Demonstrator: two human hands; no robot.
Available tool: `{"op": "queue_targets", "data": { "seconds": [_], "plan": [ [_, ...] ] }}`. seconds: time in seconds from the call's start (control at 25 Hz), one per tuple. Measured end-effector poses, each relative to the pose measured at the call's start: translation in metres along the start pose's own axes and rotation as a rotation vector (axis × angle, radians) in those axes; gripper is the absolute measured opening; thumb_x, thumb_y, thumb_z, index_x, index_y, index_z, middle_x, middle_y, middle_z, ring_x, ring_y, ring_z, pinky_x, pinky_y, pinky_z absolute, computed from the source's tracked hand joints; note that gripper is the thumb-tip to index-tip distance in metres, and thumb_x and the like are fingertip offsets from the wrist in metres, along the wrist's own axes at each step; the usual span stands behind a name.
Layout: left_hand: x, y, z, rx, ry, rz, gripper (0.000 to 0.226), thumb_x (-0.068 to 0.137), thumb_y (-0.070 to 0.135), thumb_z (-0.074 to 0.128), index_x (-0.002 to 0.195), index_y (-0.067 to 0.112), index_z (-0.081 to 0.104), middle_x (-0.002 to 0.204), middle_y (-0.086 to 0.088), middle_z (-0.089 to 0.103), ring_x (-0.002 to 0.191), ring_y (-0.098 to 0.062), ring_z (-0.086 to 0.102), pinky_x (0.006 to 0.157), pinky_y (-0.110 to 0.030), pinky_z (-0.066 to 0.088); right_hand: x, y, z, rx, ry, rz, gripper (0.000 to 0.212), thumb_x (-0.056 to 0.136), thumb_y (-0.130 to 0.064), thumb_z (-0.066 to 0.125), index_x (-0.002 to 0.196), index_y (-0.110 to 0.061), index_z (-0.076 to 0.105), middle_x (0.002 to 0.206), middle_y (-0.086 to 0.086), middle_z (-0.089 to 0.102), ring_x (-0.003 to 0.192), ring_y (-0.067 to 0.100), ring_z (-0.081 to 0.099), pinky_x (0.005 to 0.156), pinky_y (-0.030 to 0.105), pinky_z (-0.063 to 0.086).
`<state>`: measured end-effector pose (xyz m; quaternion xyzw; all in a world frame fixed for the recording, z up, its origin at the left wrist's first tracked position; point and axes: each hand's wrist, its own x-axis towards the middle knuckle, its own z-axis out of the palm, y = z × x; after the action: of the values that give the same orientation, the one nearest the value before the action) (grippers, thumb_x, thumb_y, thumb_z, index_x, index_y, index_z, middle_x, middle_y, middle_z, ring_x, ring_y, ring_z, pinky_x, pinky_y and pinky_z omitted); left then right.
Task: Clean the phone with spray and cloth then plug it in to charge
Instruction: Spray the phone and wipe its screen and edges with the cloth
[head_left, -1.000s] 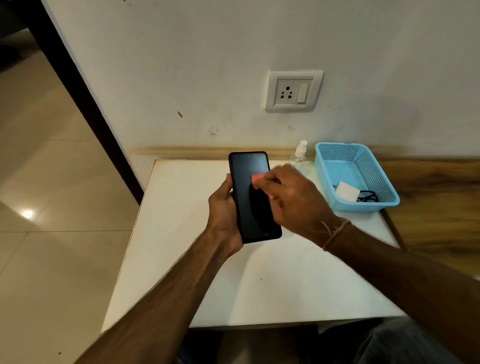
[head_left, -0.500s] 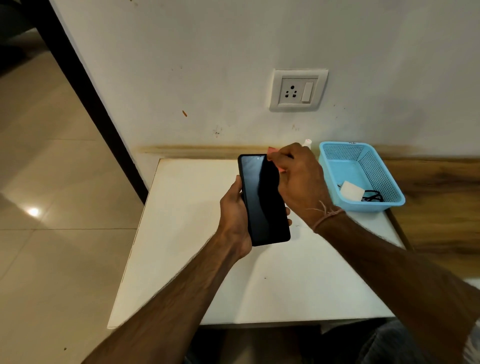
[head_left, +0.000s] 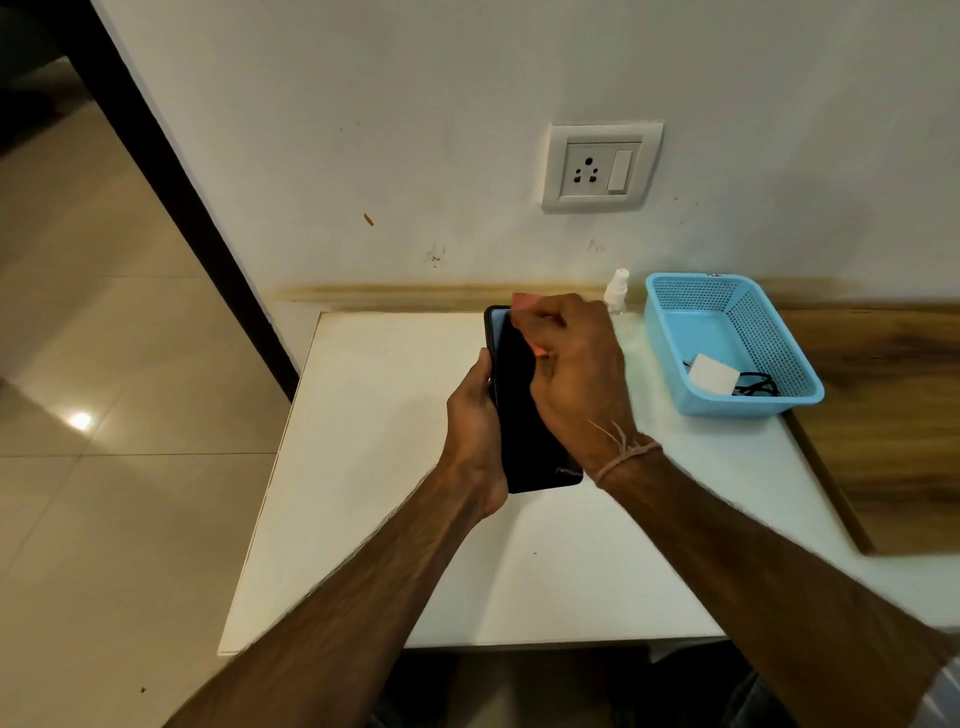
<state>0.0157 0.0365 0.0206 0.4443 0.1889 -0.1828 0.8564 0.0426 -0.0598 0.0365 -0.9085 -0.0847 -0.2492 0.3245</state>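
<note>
We are mid-wipe. Our left hand (head_left: 475, 415) wraps the left edge of the slim black glass-fronted phone (head_left: 524, 415), holding it upright above the white rectangular tabletop (head_left: 363, 467) at the centre of the frame. Our right hand (head_left: 574, 374) is closed in a pinch on the small pink cleaning cloth (head_left: 521, 300), pressing it against the screen.

A second ago the cloth sat near the middle of the glass; half a second ago it had reached the phone's top right corner; now it lies at the very top edge, nearer the left, with a pink corner poking above the phone. So the stroke has travelled up and across the top, and we judge the upper screen nearly covered while the lower part, bare below our wrist, may still need a pass.

The small clear spray bottle with a white nozzle (head_left: 618, 291) stands by the wall, just left of the light-blue perforated plastic basket (head_left: 779, 353), which holds the white charger block (head_left: 710, 373) and black cable (head_left: 756, 384). The white wall socket (head_left: 600, 166), upper centre-right, has nothing plugged in, so charging is not yet begun.
</note>
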Motion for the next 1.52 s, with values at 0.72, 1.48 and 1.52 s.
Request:
{"op": "queue_targets", "data": {
  "seconds": [0.72,1.48,1.52],
  "plan": [
    [-0.001,0.0,-0.002,0.044,0.005,-0.01,0.06,0.1,0.06,0.037,0.119,0.016,0.073,0.106,-0.011,0.075,0.094,-0.033,0.069,0.097,-0.051,0.053,-0.009,0.027,-0.001,-0.094,-0.154,0.053,0.064,0.09,0.01,0.042,0.149,-0.015,0.032,0.157,0.003,0.027,0.147,0.022,0.018,0.12,0.03,0.013],
    [0.003,0.004,-0.008,-0.046,-0.047,-0.017,0.058,0.099,0.058,0.041,0.123,0.015,0.072,0.108,-0.007,0.077,0.091,-0.026,0.074,0.085,-0.036,0.055,-0.018,0.014,0.003,-0.125,-0.236,-0.196,0.06,0.089,0.009,0.045,0.145,-0.012,0.04,0.153,0.003,0.036,0.144,0.02,0.028,0.114,0.02,0.016],
    [0.004,0.004,-0.009,-0.025,-0.049,-0.012,0.06,0.1,0.059,0.039,0.119,0.014,0.073,0.102,-0.007,0.077,0.084,-0.026,0.073,0.08,-0.035,0.055,-0.013,0.021,-0.004,-0.158,-0.212,-0.125,0.064,0.087,0.01,0.046,0.147,-0.013,0.039,0.154,0.003,0.034,0.145,0.02,0.027,0.115,0.023,0.018]
  ]
}}
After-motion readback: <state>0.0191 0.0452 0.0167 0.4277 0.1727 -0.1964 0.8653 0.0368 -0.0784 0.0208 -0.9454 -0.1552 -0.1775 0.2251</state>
